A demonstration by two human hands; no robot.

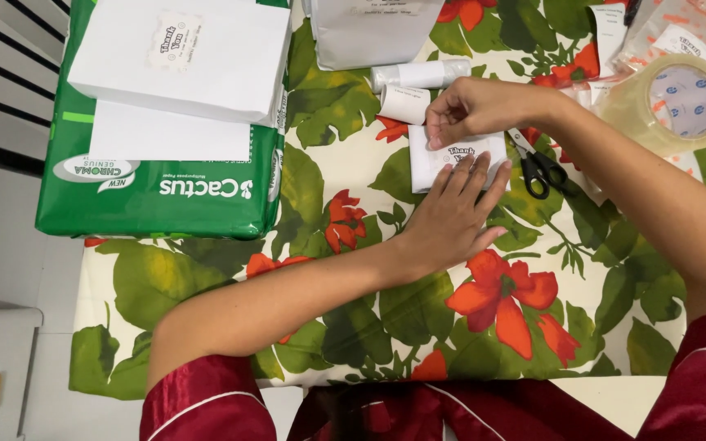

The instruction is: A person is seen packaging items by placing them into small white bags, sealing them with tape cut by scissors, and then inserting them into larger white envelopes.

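Dark red satin sleeves with white piping (pixel 206 400) sit nearest the camera, bare forearms reaching out over a tablecloth printed with green leaves and red flowers (pixel 533 327). Left hand (pixel 451 216) lies flat, palm down, fingers spread and straight, fingertips pressing on the near edge of a small white paper packet with a round printed sticker (pixel 435 159); nothing gripped, just pinning it to the cloth. Right hand (pixel 471 110) comes in from the far right side of the packet, fingers curled, thumb and forefinger pinched together at the packet's top edge near the sticker; how much of the paper is actually between them cannot be told.

Packet lies flat on the tablecloth, mid-table. Just right of the packet, black-handled small scissors (pixel 539 167), closed, lying flat. Further right and beyond, a large roll of clear packing tape (pixel 680 102). Just beyond the packet, a small white paper roll (pixel 404 104), and behind that a longer white roll in a clear wrapper (pixel 418 75). Further beyond, a grey-white flat pouch (pixel 373 33), partly cut off by the frame. Well left of the packet, a green wrapped ream of paper (pixel 165 192) with a white flat box carrying a sticker (pixel 181 57) stacked on top, over a white sheet (pixel 169 135).
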